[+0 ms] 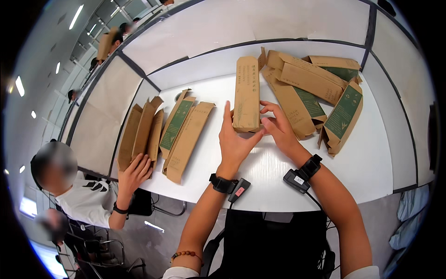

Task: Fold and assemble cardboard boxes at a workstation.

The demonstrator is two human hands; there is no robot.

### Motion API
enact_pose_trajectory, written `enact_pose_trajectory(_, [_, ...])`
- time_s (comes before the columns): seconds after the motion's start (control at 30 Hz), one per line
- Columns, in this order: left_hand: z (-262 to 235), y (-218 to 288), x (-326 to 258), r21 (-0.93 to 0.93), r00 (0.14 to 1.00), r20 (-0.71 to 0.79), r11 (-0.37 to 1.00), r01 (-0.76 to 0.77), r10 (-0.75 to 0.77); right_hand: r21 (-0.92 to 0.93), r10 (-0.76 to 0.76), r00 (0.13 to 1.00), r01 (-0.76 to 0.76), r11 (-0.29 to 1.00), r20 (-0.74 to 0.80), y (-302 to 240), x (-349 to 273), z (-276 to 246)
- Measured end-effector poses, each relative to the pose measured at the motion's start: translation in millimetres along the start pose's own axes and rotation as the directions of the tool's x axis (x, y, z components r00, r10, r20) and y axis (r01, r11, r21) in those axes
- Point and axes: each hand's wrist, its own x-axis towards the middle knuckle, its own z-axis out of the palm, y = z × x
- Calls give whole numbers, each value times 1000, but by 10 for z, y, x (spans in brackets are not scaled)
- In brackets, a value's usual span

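White glossy tabletop [260, 197]; around its middle, a long brown cardboard box [247, 93] is held by its near end between left hand [233, 144] and right hand [281, 132]. Looks like that end's being closed; steady pressing's probably needed next.

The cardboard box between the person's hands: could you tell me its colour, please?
The cardboard box is brown, with darker printing; the head view shows it best.

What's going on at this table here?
Someone's left hand and right hand hold the near end of a long brown box at a white table. To the right, more boxes lie in a loose pile. At the left, another person's hand touches brown cartons.
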Motion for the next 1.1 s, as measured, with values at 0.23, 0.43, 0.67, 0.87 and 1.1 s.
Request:
enact_pose_trajectory(0.23, [-190,-95,-35,260,985,-170,965,17,29,-60,38,999,-38,997,-8,66,18,-34])
enact_pose_trajectory(0.43, [-282,-152,-1,306,980,-198,952,28,35,-79,88,996,-87,993,-2,84,15,-56])
enact_pose_trajectory(0.67, [-1579,251,-207,291,906,-346,946,-144,244,-70,98,995,-99,993,-17,97,32,5])
enact_pose_trajectory(0.87, [-3019,-42,43,557,853,-469,826,82,232,-102,78,997,-77,992,6,63,63,-84])
enact_pose_trajectory(1.1, [-3627,-1160,-1,422,874,-416,798,430,-251,-131,117,992,-111,985,42,128,75,-24])
